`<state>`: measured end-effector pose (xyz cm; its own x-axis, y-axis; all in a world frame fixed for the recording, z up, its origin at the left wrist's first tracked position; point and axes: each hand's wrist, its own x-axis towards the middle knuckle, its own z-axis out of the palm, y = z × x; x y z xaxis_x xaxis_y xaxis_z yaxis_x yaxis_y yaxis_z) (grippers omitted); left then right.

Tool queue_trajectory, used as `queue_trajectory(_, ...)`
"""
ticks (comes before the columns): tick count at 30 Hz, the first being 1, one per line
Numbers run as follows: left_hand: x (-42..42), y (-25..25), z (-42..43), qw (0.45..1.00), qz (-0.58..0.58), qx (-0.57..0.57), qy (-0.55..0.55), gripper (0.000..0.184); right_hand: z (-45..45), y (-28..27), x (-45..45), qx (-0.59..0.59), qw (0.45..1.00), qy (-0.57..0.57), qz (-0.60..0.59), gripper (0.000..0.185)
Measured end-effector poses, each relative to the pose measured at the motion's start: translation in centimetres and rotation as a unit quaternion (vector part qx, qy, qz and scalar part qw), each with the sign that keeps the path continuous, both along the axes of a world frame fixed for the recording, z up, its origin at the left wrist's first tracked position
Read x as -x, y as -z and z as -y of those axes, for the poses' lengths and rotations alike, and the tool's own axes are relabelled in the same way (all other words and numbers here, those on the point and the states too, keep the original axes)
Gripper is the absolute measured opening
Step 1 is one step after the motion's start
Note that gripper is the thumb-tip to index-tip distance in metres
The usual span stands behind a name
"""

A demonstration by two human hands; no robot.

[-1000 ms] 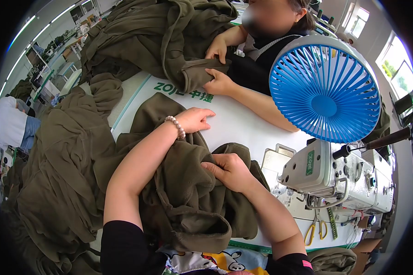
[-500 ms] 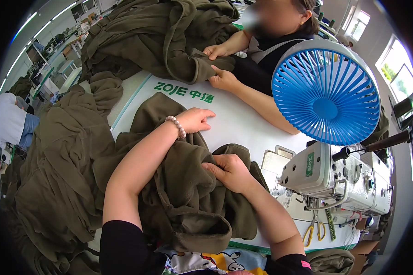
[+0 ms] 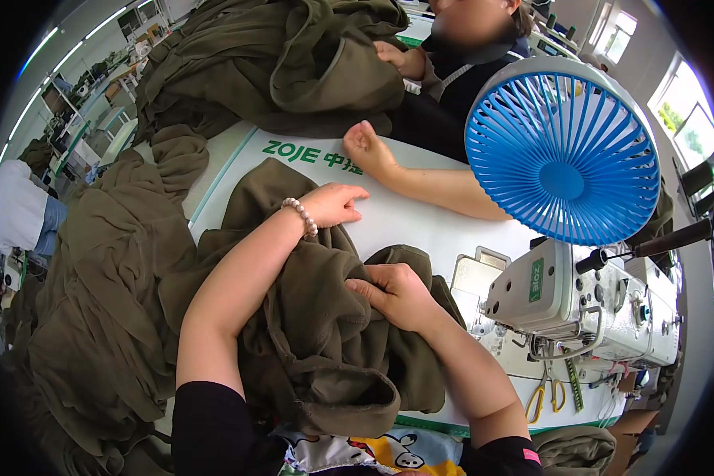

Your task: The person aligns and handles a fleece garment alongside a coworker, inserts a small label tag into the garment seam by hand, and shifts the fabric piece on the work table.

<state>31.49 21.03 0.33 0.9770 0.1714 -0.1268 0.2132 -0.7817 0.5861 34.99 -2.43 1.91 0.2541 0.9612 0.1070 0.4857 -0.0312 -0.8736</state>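
A crumpled olive-green garment lies in front of me on the white sewing table, with an open fabric edge facing me. My right hand is closed on a fold at its right side, the thumb on top and the other fingers hidden. My left hand, a beaded bracelet at its wrist, rests beyond the garment's upper part. Its index finger stretches out over the white tabletop and nothing shows between the fingers. To the right stands a white sewing machine.
A blue fan rises above the machine. Yellow-handled scissors and a green ruler lie below it. Olive fabric heaps up at left and at the far side. A co-worker's forearm reaches over the table.
The co-worker's nearer hand has let go of the far fabric and is now raised, curled, over the table lettering. Their other hand has moved back with the cloth. My hands have barely moved.
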Motion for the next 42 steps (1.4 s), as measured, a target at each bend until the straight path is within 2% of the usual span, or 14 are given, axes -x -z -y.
queue_trajectory(8, 0.0, 0.4, -0.3, 1.000, 0.011, 0.008, 0.001, 0.046, 0.1, -0.7, 0.1, 0.020, 1.000, -0.002, 0.000, 0.043)
queue_trajectory(11, 0.0, 0.8, -0.4, 1.000, 0.025, 0.003, 0.009, 0.046, 0.1, 0.2, 0.0, 0.000, 1.000, -0.015, -0.003, 0.030)
queue_trajectory(16, 0.0, 0.2, -0.3, 1.000, -0.006, 0.021, 0.002, 0.047, 0.0, 0.2, 0.0, 0.013, 1.000, -0.020, -0.016, 0.029)
queue_trajectory(20, 0.3, 0.2, -0.3, 0.999, -0.013, 0.025, 0.015, 0.047, 0.3, 0.2, -0.1, -0.056, 0.998, -0.025, 0.017, 0.030)
queue_trajectory(23, -0.2, -0.3, -0.9, 0.998, -0.014, 0.028, 0.051, 0.048, 0.7, -0.4, -0.1, -0.153, 0.984, 0.028, 0.086, 0.033)
queue_trajectory(27, -1.1, 0.3, -1.6, 0.995, -0.006, 0.050, 0.085, 0.047, 0.7, -1.3, 1.0, -0.169, 0.972, 0.032, 0.160, 0.036)
queue_trajectory(30, -2.4, -0.4, -2.0, 0.980, -0.084, 0.180, 0.030, 0.046, 0.3, -0.6, 1.5, -0.134, 0.970, 0.066, 0.194, 0.036)
queue_trajectory(31, -2.8, -0.7, -2.0, 0.980, -0.086, 0.174, 0.033, 0.046, 0.1, -0.4, 1.7, -0.121, 0.968, 0.082, 0.206, 0.036)
queue_trajectory(35, -2.8, -0.5, -1.6, 0.990, -0.052, 0.126, 0.030, 0.042, 0.3, -0.2, 1.8, -0.104, 0.961, 0.089, 0.239, 0.027)
queue_trajectory(38, -1.5, -1.5, -1.9, 0.997, 0.058, 0.027, 0.041, 0.036, -0.1, 0.3, 2.4, -0.124, 0.944, 0.091, 0.291, 0.022)
queue_trajectory(39, -0.7, -2.5, -1.9, 0.997, 0.053, 0.021, 0.046, 0.036, 0.1, 0.6, 2.7, -0.129, 0.936, 0.095, 0.314, 0.019)
queue_trajectory(41, 1.3, -4.7, -2.3, 0.975, 0.222, 0.021, -0.006, 0.029, 0.4, 0.8, 3.1, -0.137, 0.930, 0.106, 0.325, 0.019)
queue_trajectory(42, 2.6, -6.2, -1.7, 0.975, 0.220, 0.015, -0.002, 0.029, 0.5, 0.6, 3.1, -0.141, 0.922, 0.109, 0.345, 0.020)
